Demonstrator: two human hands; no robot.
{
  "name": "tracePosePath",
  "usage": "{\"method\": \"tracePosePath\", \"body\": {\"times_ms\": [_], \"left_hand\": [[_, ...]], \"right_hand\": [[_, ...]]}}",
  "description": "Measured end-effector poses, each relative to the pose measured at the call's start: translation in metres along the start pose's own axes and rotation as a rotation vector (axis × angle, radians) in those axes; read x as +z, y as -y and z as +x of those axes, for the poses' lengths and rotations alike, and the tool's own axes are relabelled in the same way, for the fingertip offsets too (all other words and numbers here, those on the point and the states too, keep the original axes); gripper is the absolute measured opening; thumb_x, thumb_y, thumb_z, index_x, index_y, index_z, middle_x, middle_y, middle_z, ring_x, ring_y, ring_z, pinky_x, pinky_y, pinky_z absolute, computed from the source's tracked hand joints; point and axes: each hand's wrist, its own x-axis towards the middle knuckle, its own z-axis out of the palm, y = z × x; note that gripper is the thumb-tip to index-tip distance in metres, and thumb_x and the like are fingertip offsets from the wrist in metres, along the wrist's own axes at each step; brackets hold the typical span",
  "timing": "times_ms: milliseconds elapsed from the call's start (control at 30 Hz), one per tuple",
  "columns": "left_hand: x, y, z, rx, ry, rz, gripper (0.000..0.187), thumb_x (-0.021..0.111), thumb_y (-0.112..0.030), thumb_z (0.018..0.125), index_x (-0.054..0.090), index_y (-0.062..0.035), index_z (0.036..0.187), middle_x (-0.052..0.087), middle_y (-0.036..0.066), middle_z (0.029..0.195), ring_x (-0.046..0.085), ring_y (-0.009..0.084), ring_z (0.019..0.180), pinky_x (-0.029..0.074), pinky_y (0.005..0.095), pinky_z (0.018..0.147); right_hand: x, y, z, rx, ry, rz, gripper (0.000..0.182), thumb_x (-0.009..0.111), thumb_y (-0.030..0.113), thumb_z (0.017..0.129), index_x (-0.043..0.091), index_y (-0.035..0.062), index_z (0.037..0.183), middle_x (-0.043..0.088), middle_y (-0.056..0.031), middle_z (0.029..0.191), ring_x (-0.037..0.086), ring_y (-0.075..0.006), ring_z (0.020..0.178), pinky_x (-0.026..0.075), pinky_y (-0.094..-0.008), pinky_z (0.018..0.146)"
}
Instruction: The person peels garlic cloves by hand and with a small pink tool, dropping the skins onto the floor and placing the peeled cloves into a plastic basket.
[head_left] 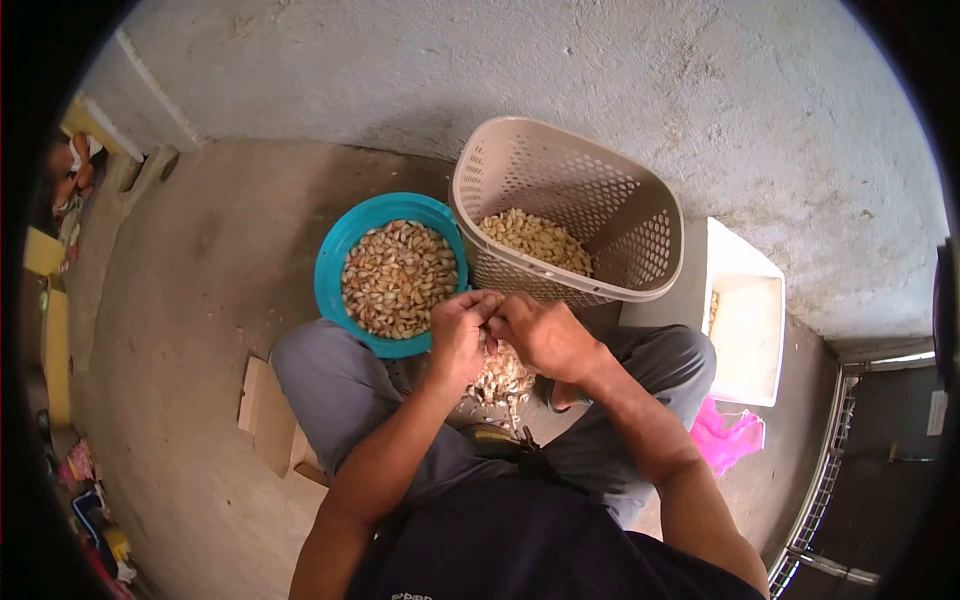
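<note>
Both hands meet above my lap, fingertips pressed together. My left hand (458,335) is closed in a pinch on a small pale piece that looks like a garlic clove, mostly covered by the fingers. Closed against it is my right hand (545,335); what its fingers grip is hidden. Just left of the hands stands a teal basin (333,243) of unpeeled garlic cloves (400,275). Behind them a beige perforated basket (625,215) holds pale peeled garlic cloves (540,240). Below the hands, garlic skins (500,380) lie heaped between my legs.
A white box (755,330) with a few pale pieces inside stands at right, a pink bag (725,435) near it. Cardboard (268,425) lies by my left knee. A rough wall (600,60) rises behind the basket. Another person (80,165) is partly visible far left.
</note>
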Motion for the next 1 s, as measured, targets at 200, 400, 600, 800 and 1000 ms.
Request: {"method": "tracePosePath", "body": {"times_ms": [200,400,600,800,1000], "left_hand": [[-0.003,-0.013,0.007,-0.108,0.226,-0.094,0.012,0.062,-0.012,0.101,0.063,-0.0025,0.107,0.065,0.008,0.079,0.061,0.0143,0.057,0.04,0.0244,0.038],[0.008,-0.005,0.005,-0.043,0.235,0.027,0.017,0.063,-0.017,0.102,0.058,-0.0049,0.114,0.066,0.008,0.086,0.062,0.014,0.057,0.039,0.0237,0.037],[0.019,-0.004,0.001,0.187,0.178,0.374,0.02,0.066,-0.019,0.102,0.061,-0.0004,0.108,0.064,0.007,0.085,0.061,0.0114,0.054,0.04,0.0232,0.035],[0.015,-0.005,0.003,0.15,0.183,0.341,0.018,0.066,-0.015,0.101,0.065,0.0027,0.105,0.062,0.006,0.081,0.062,0.0109,0.054,0.041,0.0234,0.035],[0.01,-0.006,0.004,0.153,0.213,0.4,0.015,0.065,-0.011,0.101,0.066,0.0035,0.103,0.063,0.005,0.072,0.061,0.0102,0.054,0.041,0.0232,0.036]], "right_hand": [[-0.017,-0.008,0.009,0.245,-0.154,0.743,0.029,0.074,0.005,0.092,0.063,-0.0013,0.118,0.066,-0.0051,0.083,0.06,-0.012,0.075,0.05,-0.0301,0.069],[-0.019,-0.016,0.005,0.468,-0.066,0.917,0.02,0.074,0.004,0.091,0.067,-0.0033,0.108,0.069,-0.0078,0.082,0.062,-0.0142,0.077,0.052,-0.0322,0.072],[-0.025,-0.018,0.008,0.288,-0.137,0.422,0.021,0.075,0.005,0.087,0.067,-0.0035,0.104,0.069,-0.0201,0.086,0.068,-0.03,0.077,0.053,-0.0381,0.071],[-0.027,-0.013,0.009,0.309,-0.113,0.417,0.021,0.077,0.006,0.085,0.067,-0.0041,0.099,0.069,-0.0226,0.086,0.069,-0.0349,0.079,0.053,-0.0403,0.071],[-0.029,-0.015,0.008,0.329,-0.111,0.441,0.021,0.079,0.006,0.083,0.066,-0.0048,0.096,0.067,-0.0231,0.083,0.068,-0.0348,0.076,0.052,-0.0398,0.069]]}}
